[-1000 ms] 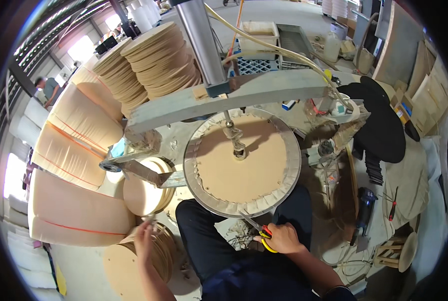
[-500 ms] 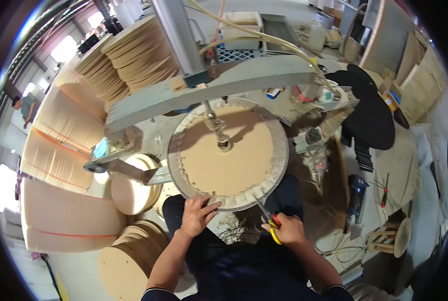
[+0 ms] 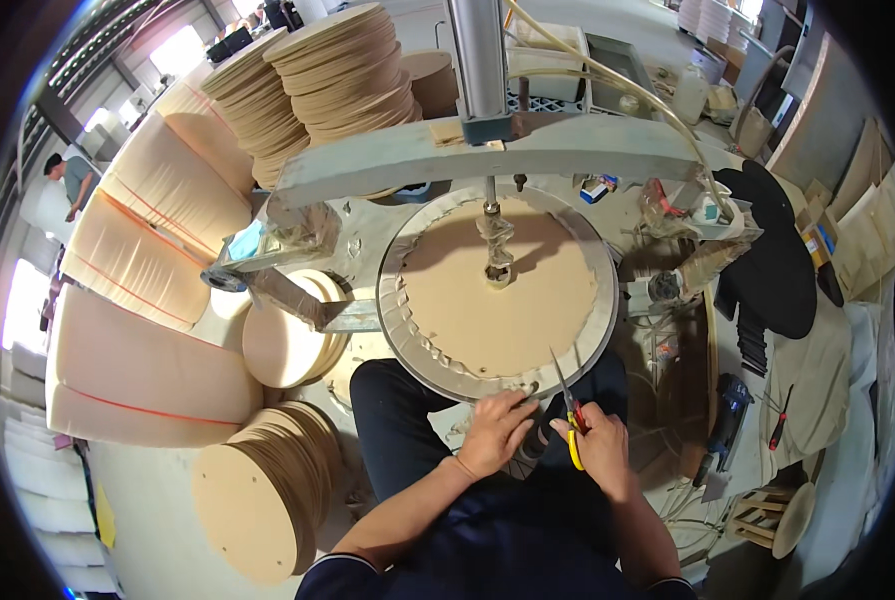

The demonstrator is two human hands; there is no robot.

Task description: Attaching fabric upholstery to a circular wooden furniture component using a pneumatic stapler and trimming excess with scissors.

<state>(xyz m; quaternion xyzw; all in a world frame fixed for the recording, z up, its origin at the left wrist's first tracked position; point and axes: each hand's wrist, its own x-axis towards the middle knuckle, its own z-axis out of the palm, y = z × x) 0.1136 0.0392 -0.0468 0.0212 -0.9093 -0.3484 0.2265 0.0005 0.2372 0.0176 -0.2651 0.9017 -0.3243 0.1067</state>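
Before me lies a round tan board (image 3: 467,335), ringed by pale gathered fabric (image 3: 395,320) inside a grey round rim (image 3: 615,310). A metal rod (image 3: 491,195) comes down onto the board's middle. At the near edge of the rim is my left hand (image 3: 497,432), its fingers drawn together; whatever they pinch is too small to make out. My right hand (image 3: 599,445) holds scissors (image 3: 572,425) with red and yellow handles. Their blades point up and away, over the near right part of the fabric ring, just right of my left fingertips.
A grey crossbeam (image 3: 387,165) with a cylinder (image 3: 479,70) spans behind the board. Stacked tan discs (image 3: 242,515) and wrapped pale bundles (image 3: 152,375) stand left. To the right are black pieces (image 3: 772,275), a screwdriver (image 3: 782,415) and a stool (image 3: 792,520). Another person (image 3: 72,185) is far left.
The whole view has shifted. My left hand has moved right along the near rim, closer to the scissors. The scissors now point more steeply away from me, their tips over the fabric ring.
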